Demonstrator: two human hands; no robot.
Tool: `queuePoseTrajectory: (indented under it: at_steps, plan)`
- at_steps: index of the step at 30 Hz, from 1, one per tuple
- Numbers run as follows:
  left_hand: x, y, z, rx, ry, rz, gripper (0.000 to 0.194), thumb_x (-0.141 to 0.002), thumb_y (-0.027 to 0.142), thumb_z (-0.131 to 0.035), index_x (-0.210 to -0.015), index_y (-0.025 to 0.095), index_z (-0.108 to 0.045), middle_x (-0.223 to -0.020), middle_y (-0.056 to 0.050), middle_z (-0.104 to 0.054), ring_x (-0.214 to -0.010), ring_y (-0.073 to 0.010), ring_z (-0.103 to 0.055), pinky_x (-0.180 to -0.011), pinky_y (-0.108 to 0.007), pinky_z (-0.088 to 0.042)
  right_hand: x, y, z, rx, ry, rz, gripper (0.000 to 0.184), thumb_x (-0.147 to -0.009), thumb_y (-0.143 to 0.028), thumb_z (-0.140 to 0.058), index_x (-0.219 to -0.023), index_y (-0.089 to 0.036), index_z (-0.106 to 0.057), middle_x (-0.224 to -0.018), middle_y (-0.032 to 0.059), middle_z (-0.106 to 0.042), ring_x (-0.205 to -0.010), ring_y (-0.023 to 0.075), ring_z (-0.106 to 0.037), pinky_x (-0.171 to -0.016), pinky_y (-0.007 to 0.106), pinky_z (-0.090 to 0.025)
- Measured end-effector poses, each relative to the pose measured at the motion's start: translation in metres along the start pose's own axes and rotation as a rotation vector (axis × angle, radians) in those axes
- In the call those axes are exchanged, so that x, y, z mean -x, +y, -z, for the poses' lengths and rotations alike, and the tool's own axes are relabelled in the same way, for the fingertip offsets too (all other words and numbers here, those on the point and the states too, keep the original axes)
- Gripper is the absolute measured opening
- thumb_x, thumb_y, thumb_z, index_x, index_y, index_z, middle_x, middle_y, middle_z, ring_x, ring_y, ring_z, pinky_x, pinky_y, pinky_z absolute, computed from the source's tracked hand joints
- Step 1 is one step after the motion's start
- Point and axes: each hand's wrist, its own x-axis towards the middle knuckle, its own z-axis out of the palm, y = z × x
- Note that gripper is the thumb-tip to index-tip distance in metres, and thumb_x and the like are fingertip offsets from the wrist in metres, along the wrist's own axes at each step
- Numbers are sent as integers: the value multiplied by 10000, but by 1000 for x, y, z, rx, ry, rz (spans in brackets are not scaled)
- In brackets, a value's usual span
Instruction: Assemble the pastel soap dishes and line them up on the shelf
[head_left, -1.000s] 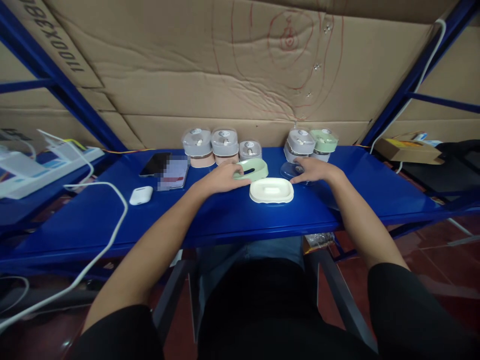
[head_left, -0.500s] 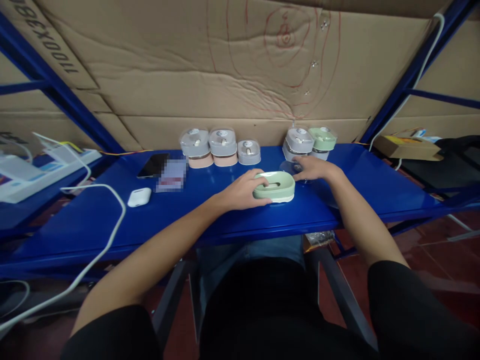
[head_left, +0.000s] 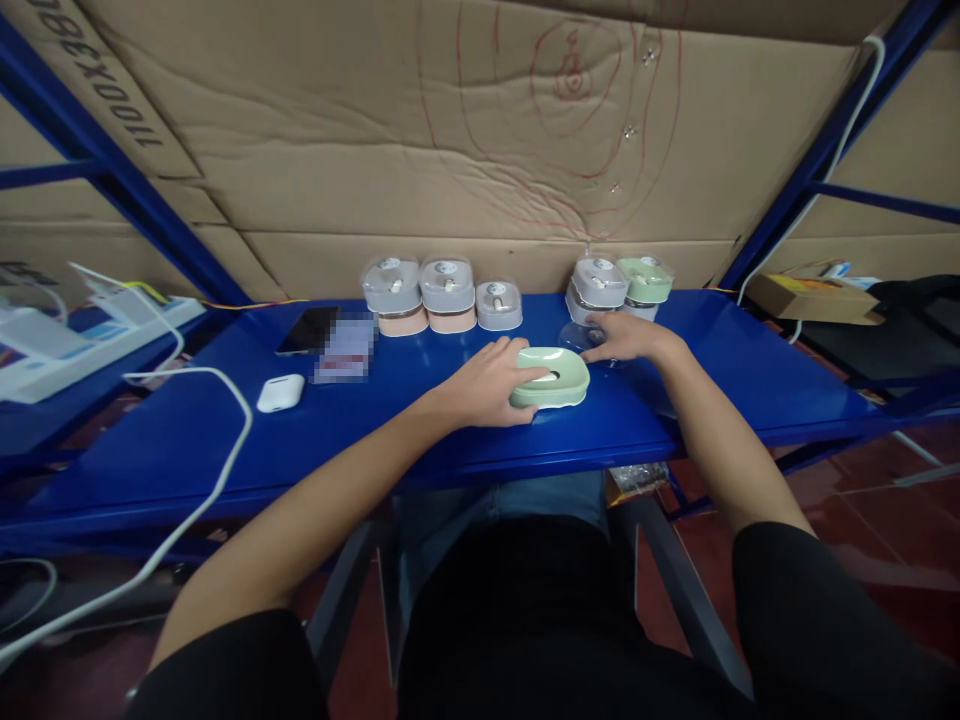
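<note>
My left hand grips the left end of a pale green oval box near the table's front edge. Its open top faces me, and one finger reaches inside over a dark slot. A thin white edge shows beneath the box. Just behind it, my right hand is closed over a clear plastic lid lying on the table, the thumb at the near side. Part of the lid is hidden under the fingers.
Lidded grey boxes on pink ones and a single grey box stand at the back. A grey stack and a green-topped stack stand right. A phone, white earbud case and cable lie left.
The finger of my left hand has stretched further over the slot inside the green box. The box sits nearly in the same place, and my right hand stays at the clear lid.
</note>
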Motion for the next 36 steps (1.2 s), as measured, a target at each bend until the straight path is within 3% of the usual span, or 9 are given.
queuePoseTrajectory:
  at_steps: [4, 9, 12, 16, 25, 31, 36]
  plan:
    - [0, -4, 0, 57, -13, 12, 697, -934, 490, -829, -1604, 305, -772, -1643, -159, -625, -1503, -452, -611, -1343, -608, -477, 2, -2, 3, 13, -6, -17, 851, -867, -719, -927, -1524, -205, -761, -1439, 203, -848, -1321, 465, -797, -1143, 558, -638]
    - [-4, -22, -14, 275, -4, 124, 1158, -899, 641, -890, -1866, 222, -410, -1844, -243, -508, -1712, -504, -499, -1392, -646, -450, 11, -9, 9, -60, 164, -17, 996, -875, -769, -900, -1625, -144, -703, -1432, 240, -840, -1308, 502, -785, -1144, 609, -617]
    - [-7, -36, -25, 433, 68, 198, 1397, -796, 671, -1001, -1902, 222, -277, -1869, -285, -486, -1717, -519, -513, -1367, -667, -483, 18, -20, 11, -193, 290, 157, 1020, -867, -771, -901, -1669, -178, -692, -1510, 210, -811, -1353, 476, -762, -1210, 607, -579]
    - [-10, -49, -37, 583, 158, 258, 1541, -715, 617, -1090, -1916, 225, -207, -1747, -306, -626, -1614, -520, -641, -1312, -705, -531, 18, -41, 1, -304, 228, 442, 980, -835, -740, -936, -1684, -305, -707, -1569, 135, -772, -1409, 425, -722, -1271, 606, -544]
    - [-14, -51, -38, 640, 160, 294, 1543, -659, 557, -1121, -1893, 206, -263, -1740, -310, -633, -1621, -540, -630, -1288, -712, -559, 6, -66, -31, -267, 131, 527, 954, -917, -722, -891, -1748, -316, -655, -1582, 152, -702, -1447, 419, -694, -1288, 590, -531]
    - [-15, -49, -31, 550, 154, 230, 1194, -721, 581, -1060, -1717, 178, -538, -1651, -257, -709, -1523, -504, -709, -1250, -671, -593, 10, -66, -29, -257, 123, 510, 993, -916, -751, -891, -1773, -326, -626, -1575, 158, -688, -1439, 432, -697, -1285, 605, -545]
    - [-14, -50, -26, 534, 165, 182, 1141, -732, 545, -1059, -1703, 223, -554, -1645, -206, -726, -1539, -481, -699, -1271, -649, -582, 9, -63, -31, -247, 90, 488, 1038, -944, -773, -868, -1826, -332, -545, -1512, 143, -723, -1405, 424, -700, -1268, 612, -553]
